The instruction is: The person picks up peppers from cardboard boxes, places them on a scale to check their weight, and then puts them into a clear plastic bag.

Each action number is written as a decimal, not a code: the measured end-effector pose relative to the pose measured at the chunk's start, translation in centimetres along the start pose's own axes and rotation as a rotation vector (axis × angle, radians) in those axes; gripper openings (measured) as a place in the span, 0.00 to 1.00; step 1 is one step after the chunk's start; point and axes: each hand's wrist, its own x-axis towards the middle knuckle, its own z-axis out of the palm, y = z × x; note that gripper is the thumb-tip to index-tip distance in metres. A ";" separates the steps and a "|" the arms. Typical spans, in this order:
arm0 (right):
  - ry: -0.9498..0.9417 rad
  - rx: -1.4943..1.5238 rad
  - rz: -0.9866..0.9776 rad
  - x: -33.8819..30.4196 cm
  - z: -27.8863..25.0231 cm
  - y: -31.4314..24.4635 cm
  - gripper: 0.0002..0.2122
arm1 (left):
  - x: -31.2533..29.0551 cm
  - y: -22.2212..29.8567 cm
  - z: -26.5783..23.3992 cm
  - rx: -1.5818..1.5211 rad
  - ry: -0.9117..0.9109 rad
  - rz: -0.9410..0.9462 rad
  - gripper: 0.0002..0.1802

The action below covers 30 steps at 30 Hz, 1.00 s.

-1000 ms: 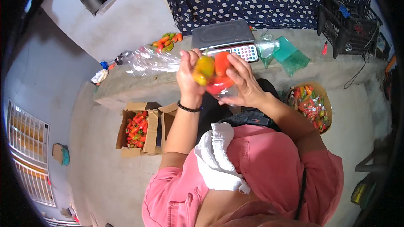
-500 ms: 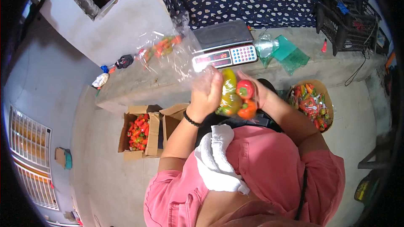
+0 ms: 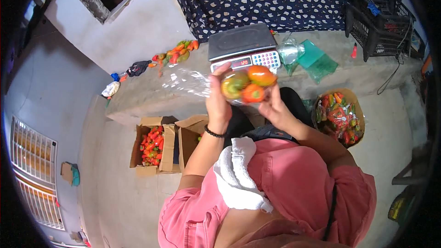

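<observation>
A clear plastic bag of peppers (image 3: 252, 93) is held up in front of my chest, before the scale. Orange and green-yellow peppers show through its stretched film. My left hand (image 3: 218, 98) grips the bag's left side, and the loose end of the film (image 3: 186, 82) trails off to the left. At the bag's lower right, my right hand (image 3: 277, 110) holds the filled part with thumb and fingers. Just beyond stands a digital scale (image 3: 242, 41) with a dark, bare platform and a lit red display.
Loose peppers (image 3: 177, 54) lie on the concrete ledge (image 3: 138, 93) left of the scale. Green and clear plastic bags (image 3: 317, 59) lie to its right, near black crates (image 3: 379, 30). Below are a cardboard box of red peppers (image 3: 151, 144) and a box of bagged peppers (image 3: 340, 115).
The bag has been turned from upright to lying sideways between my hands. Its loose film end has dropped from above the ledge peppers, uncovering them. Both hands still hold it.
</observation>
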 end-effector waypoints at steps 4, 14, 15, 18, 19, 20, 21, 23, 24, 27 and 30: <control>-0.040 0.637 0.406 1.2 -0.8 -1.0 0.30 | -2.2 0.7 0.8 0.531 -0.290 0.337 0.30; -0.147 0.645 0.497 0.5 -1.5 -2.4 0.29 | -0.9 1.4 -1.7 0.212 -0.170 -0.187 0.20; -0.125 0.281 0.236 0.8 -1.2 -3.0 0.30 | -0.7 1.2 -2.1 0.133 -0.128 -0.237 0.21; -0.285 -0.824 -0.271 1.5 -1.6 -4.3 0.39 | -1.2 1.2 -1.5 -0.005 -0.167 -0.253 0.26; -0.193 -0.792 -0.304 1.0 -0.9 -4.0 0.38 | -1.5 1.0 -1.1 -0.059 -0.261 -0.206 0.28; -0.102 -0.758 -0.336 0.7 -0.4 -3.5 0.37 | -1.9 0.8 -0.5 -0.063 -0.263 -0.203 0.28; -0.057 -0.669 -0.297 0.7 -0.6 -3.0 0.36 | -2.6 0.7 0.2 0.099 -0.333 -0.147 0.30; 0.014 -0.619 -0.266 0.9 -1.5 -1.6 0.34 | -3.2 1.2 0.9 0.543 -0.470 0.030 0.31; 0.023 -0.565 -0.210 0.9 -1.9 -1.3 0.32 | -3.7 1.6 1.4 0.716 -0.470 0.100 0.29; 0.003 -0.381 -0.236 1.1 -2.1 0.9 0.30 | -4.0 1.8 1.6 0.879 -0.489 0.255 0.27; -0.235 0.421 0.363 0.2 -2.1 2.8 0.28 | -3.0 3.6 1.3 1.212 -0.620 0.484 0.24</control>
